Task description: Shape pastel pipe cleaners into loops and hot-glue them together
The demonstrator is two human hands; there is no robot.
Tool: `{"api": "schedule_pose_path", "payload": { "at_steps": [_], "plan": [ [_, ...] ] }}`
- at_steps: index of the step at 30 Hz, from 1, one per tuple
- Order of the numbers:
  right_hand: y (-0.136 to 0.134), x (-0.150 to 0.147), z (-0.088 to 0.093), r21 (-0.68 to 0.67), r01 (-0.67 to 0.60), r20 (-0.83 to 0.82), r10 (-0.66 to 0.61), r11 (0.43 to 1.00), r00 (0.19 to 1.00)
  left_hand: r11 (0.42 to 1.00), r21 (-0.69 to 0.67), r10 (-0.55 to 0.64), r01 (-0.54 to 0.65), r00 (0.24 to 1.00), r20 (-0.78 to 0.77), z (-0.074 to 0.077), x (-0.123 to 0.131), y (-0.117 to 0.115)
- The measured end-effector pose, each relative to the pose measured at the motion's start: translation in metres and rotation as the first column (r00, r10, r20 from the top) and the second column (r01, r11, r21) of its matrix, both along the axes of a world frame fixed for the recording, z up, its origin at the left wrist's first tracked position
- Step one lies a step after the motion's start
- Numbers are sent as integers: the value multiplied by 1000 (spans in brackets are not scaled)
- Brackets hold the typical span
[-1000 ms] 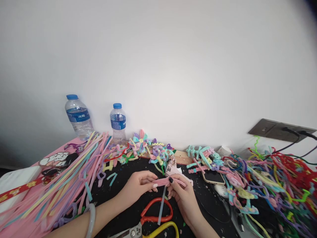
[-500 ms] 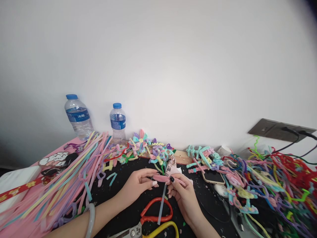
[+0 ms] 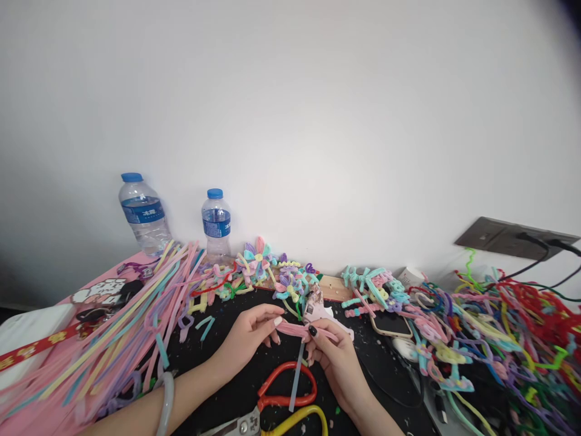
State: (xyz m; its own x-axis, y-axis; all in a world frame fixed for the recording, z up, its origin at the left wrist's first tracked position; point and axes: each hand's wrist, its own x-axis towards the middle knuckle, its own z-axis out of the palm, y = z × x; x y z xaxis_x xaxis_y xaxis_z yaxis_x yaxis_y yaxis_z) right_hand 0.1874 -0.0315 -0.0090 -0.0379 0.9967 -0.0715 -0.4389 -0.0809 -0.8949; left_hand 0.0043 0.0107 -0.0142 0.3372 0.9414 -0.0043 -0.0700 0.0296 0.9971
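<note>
My left hand (image 3: 249, 336) and my right hand (image 3: 330, 354) hold a folded pink pipe cleaner (image 3: 295, 330) between them over the black table top (image 3: 227, 399). The left thumb and fingers pinch its left end. The right thumb, with a dark nail, presses on its middle and the fingers curl round it. A pale blue pipe cleaner stem (image 3: 297, 375) hangs down from the right hand's grip. A pale bangle (image 3: 167, 402) is on my left wrist.
Red and yellow handled scissors (image 3: 281, 409) lie just below the hands. Long pipe cleaners (image 3: 113, 339) are spread at left, a tangled heap (image 3: 499, 339) at right. Finished flowers (image 3: 272, 278), a glue gun (image 3: 320, 309), a phone (image 3: 390, 324) and two water bottles (image 3: 145, 215) stand behind.
My left hand has slid a little up and left along the pink pipe cleaner, raising its left end. The right hand has barely moved.
</note>
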Motion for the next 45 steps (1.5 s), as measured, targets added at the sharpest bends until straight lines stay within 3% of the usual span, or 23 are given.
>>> {"api": "schedule_pose_path", "payload": {
  "at_steps": [11,30,38,45],
  "plan": [
    [1,0,1,-8,-2,1,2,1000,1000,999,-41,24,-24,1000,16,-1,0,1],
    [0,0,-1,1,0,-2,0,1000,1000,1000,14,8,-9,999,41,-8,-2,4],
    [2,1,-1,-10,7,-12,-8,1000,1000,995,-15,96,-96,995,16,3,-2,2],
    [2,2,-2,-19,10,-13,-11,1000,1000,988,-28,149,-150,988,-28,1,-2,5]
  ]
}}
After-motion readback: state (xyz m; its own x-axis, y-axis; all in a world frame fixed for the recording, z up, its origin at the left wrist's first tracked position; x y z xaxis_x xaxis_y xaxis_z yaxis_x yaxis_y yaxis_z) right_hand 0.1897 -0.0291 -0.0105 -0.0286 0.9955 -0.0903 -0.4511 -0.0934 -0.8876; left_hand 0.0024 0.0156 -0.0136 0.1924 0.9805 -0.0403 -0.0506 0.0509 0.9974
